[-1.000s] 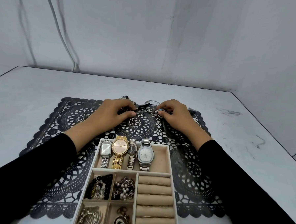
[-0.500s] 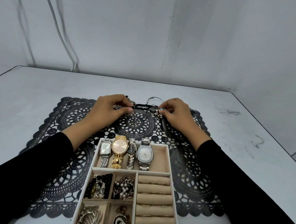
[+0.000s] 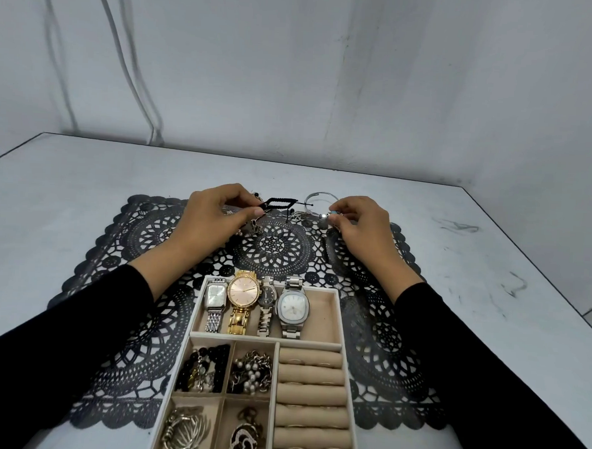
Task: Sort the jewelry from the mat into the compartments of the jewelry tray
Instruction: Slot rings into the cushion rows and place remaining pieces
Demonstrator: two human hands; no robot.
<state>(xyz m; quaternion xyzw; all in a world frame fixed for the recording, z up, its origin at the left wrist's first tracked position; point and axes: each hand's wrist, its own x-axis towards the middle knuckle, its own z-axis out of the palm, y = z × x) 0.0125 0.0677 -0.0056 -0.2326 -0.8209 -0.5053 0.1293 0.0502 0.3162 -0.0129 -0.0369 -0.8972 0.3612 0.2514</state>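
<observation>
— Nearest? Tray (image 3: 337, 324) on the mat (image 3: 118, 318), four watches (image 3: 256, 301) in its far compartment, beads and chains in the small ones, ring rolls (image 3: 310, 390) at right.

— Farther out? Left hand (image 3: 212, 216) pinched on a black cord bracelet (image 3: 277, 203), held above the mat. Right hand (image 3: 359, 224) gripped its beaded end beside a silver bangle (image 3: 318, 196). Beyond, bare tabletop (image 3: 84, 179).

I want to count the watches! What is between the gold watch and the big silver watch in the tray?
In the head view, one small dark-faced watch lies between the gold watch and the big silver watch, in the tray's top compartment.
</observation>
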